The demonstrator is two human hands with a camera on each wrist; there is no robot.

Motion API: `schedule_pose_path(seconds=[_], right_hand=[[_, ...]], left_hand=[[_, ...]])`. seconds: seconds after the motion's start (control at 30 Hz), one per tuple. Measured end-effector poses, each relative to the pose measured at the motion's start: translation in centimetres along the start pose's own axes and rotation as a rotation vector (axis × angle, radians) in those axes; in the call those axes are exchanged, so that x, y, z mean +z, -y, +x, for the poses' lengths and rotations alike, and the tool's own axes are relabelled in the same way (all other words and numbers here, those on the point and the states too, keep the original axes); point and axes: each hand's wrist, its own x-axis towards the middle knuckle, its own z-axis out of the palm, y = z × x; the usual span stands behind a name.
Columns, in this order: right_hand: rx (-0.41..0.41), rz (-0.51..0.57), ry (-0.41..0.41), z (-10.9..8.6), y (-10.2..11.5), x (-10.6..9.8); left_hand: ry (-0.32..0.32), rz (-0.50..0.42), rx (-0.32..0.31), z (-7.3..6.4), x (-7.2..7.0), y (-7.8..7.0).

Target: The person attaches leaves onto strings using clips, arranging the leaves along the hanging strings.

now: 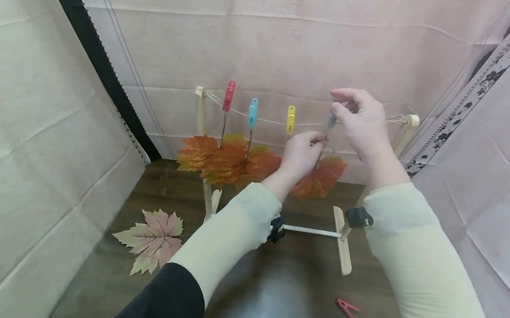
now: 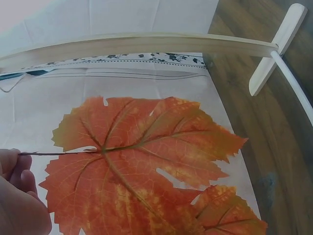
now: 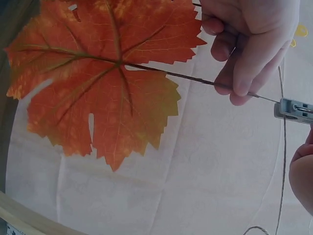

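My left hand (image 1: 301,154) pinches the thin dark stem of an orange leaf (image 1: 326,176) between thumb and fingertips. Just above it, my right hand (image 1: 363,119) holds a grey-blue clothespin (image 3: 293,110) at the string (image 1: 265,121). In the right wrist view, the stem's tip reaches the clothespin's nose. Red (image 1: 229,96), light blue (image 1: 252,112) and yellow (image 1: 290,120) clothespins sit along the string to the left. Orange leaves (image 1: 228,164) hang below them, partly overlapping; my left hand hides part of the leaf area under the yellow one.
The string runs between two wooden posts, the right post (image 1: 408,131) partly behind my arm. A white rod (image 1: 310,230) joins the stand near its wooden foot (image 1: 343,251). On the dark table lie a pinkish-green leaf (image 1: 156,242) and a red clothespin (image 1: 346,309).
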Motion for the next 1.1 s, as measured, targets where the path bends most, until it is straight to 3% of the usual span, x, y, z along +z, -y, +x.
schedule_pose_path(seconds=[0.23,0.4,0.6,0.77,0.97,1.1], right_hand=[[0.035,-0.030,0.048,-0.34,-0.17,-0.37],[0.043,-0.058,0.075,-0.47,-0.10,-0.38],[0.069,-0.083,0.125,-0.57,0.06,-0.60],[0.078,-0.078,0.138,-0.73,0.13,-0.76],[0.086,-0.054,0.140,-0.85,0.04,-0.91],[0.092,-0.043,0.135,-0.91,-0.07,-0.93]], left_hand=[[0.020,-0.011,-0.007,0.04,-0.21,-0.32],[-0.005,0.011,-0.010,0.17,-0.27,-0.36],[0.001,-0.029,-0.028,0.13,-0.40,-0.14],[0.008,-0.039,-0.015,-0.05,-0.42,-0.16],[0.032,-0.118,-0.030,-0.55,-0.42,0.22],[0.031,-0.087,-0.015,-0.71,-0.43,0.54]])
